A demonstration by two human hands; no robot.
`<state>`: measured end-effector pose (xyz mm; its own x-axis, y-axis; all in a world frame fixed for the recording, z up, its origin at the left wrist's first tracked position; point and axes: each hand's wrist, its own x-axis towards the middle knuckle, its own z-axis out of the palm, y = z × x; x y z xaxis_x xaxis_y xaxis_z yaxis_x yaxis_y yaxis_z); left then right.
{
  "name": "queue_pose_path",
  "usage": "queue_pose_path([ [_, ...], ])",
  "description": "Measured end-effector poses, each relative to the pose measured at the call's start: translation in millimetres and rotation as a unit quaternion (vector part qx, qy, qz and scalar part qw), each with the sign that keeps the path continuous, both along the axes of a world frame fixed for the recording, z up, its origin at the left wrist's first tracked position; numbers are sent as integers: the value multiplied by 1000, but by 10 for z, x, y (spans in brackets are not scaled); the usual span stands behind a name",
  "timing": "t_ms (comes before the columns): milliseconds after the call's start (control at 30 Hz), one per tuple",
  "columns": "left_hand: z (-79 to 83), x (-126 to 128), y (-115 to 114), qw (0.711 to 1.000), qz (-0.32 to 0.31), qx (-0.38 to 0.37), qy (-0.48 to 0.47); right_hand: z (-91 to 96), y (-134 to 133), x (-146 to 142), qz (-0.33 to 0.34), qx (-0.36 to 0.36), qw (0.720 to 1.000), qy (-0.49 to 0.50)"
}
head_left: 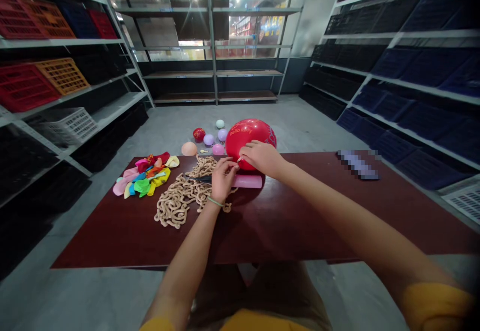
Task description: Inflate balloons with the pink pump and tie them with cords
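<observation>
A large inflated red balloon (250, 133) with printed lettering sits over the table's far edge. My right hand (262, 157) lies against its near side, fingers closed in a pinch on its neck. Close beside it, my left hand (224, 173) has thumb and fingertips pinched together at the end of the same neck. Partly behind my left hand lies a balloon pump (248, 181) with a pink barrel and a dark tapered end. Tan, twisted long balloons (174, 203) spread in a pile around it. Further left is a heap of flat, colourful balloons (144, 178).
The dark red-brown table (285, 226) carries a pixelated purple object (358, 165) at right. Several small inflated balloons (209, 140) rest on the floor beyond the far edge. Shelving with crates (62, 76) stands left; more racks (215, 74) stand behind and right.
</observation>
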<state>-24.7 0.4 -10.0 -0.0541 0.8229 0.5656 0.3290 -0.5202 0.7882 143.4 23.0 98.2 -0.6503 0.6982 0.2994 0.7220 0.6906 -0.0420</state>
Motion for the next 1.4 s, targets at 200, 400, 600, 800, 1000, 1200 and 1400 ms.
queue_pose_path([
  [200,-29,36,3,988,-53,-90,-109,-133,-75,-12,-15,-32,997,73],
  [400,-71,53,70,940,-85,-195,-268,-356,-160,13,-32,-55,983,175],
  [600,-95,54,109,930,-66,-189,-307,-538,-277,87,-82,-109,957,256],
  [800,-68,86,68,943,-69,-171,-276,-841,-225,-8,-156,-275,819,478],
  [1000,-59,81,34,975,-54,-130,-174,-1017,-151,-239,-158,-411,667,602],
  [1200,-83,66,23,989,-32,-104,-105,-954,-151,-304,-168,-383,682,600],
  [1400,-59,31,64,971,-49,-133,-194,-876,-203,-49,-182,-259,785,533],
])
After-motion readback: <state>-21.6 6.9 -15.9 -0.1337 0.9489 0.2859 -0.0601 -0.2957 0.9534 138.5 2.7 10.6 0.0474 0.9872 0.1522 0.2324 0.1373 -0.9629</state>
